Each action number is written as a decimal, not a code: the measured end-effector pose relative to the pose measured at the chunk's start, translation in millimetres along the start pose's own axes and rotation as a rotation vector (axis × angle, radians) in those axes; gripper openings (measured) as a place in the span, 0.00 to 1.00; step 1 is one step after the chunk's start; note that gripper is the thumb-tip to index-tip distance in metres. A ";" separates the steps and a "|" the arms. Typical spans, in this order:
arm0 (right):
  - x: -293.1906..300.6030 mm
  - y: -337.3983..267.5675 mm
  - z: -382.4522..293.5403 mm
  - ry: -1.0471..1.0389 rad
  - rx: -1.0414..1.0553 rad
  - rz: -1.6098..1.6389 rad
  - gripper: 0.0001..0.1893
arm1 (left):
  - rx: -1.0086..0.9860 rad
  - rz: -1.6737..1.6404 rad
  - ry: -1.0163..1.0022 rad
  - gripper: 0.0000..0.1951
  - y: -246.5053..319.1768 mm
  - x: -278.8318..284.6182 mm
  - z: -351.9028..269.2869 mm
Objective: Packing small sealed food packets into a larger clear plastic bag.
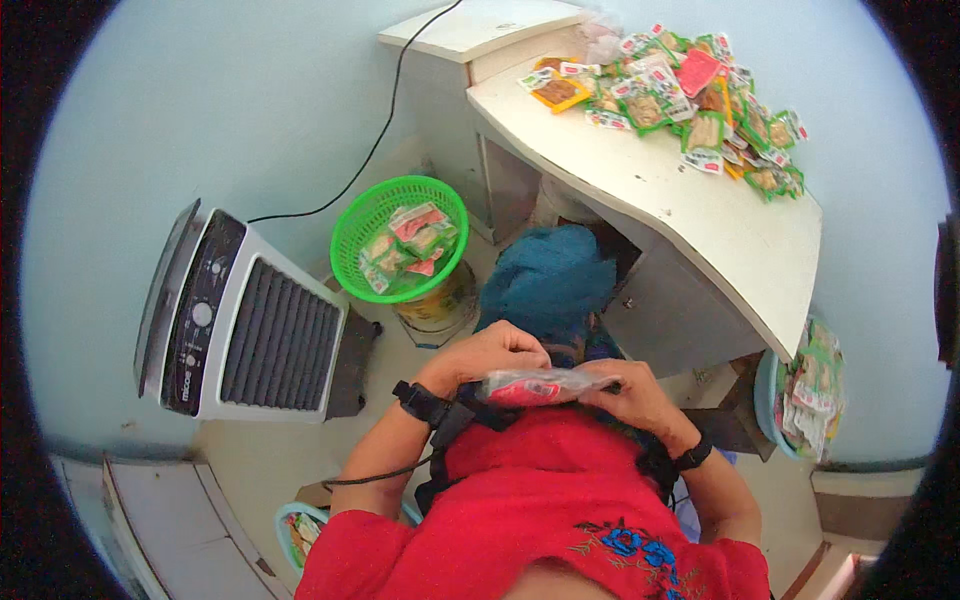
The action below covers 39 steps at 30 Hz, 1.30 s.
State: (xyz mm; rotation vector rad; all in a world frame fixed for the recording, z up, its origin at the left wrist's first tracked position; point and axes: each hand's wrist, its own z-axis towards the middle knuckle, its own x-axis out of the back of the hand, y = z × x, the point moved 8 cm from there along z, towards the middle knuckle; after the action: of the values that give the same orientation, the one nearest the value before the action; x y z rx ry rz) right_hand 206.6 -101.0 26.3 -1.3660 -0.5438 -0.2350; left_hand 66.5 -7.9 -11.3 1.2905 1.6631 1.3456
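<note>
My left hand [491, 354] and my right hand [628, 391] are close together at my waist. Between them they hold a flat plastic food packet [534, 388] with a red part and a clear edge. The left fingers are curled at its upper left edge, while the right fingers pinch its right end. A pile of sealed food packets [649, 97] in green, yellow and red lies on the white desk [697, 217]. Similar packets [420, 232] sit in a green plastic basket [349, 244], left of the desk.
An air cooler [281, 337] stands at left, with a black cable [382, 135] running up the wall. The green basket rests on a bucket [439, 307]. A blue basin [766, 405] at right and another basin [289, 536] at lower left hold more packets.
</note>
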 end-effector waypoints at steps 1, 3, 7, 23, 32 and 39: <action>-2.7 8.2 1.0 -0.011 0.007 0.003 0.17 | 0.003 -0.004 0.013 0.13 -7.0 3.1 -2.5; -4.1 58.0 -0.9 0.093 -0.245 0.267 0.16 | -0.033 -0.022 0.148 0.21 -33.1 19.4 -4.4; 6.2 49.9 31.5 0.139 -0.349 0.563 0.13 | -0.054 -1.112 0.064 0.37 -32.5 12.6 -18.6; -12.3 47.9 118.4 0.137 -0.467 0.811 0.17 | -0.095 -1.181 0.599 0.22 -49.7 75.9 -37.4; -19.0 63.9 121.4 0.092 -0.563 0.847 0.12 | -0.289 -1.334 1.139 0.18 -103.8 189.2 -68.6; -21.6 74.9 132.7 0.032 -0.628 0.914 0.11 | -0.280 -1.398 1.216 0.20 -162.7 287.9 -74.0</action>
State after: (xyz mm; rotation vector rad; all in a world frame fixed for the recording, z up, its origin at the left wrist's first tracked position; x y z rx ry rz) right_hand 192.3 39.3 -35.1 -2.0728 0.2487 0.3515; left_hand -140.4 238.9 -116.9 -1.0898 2.1322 1.2282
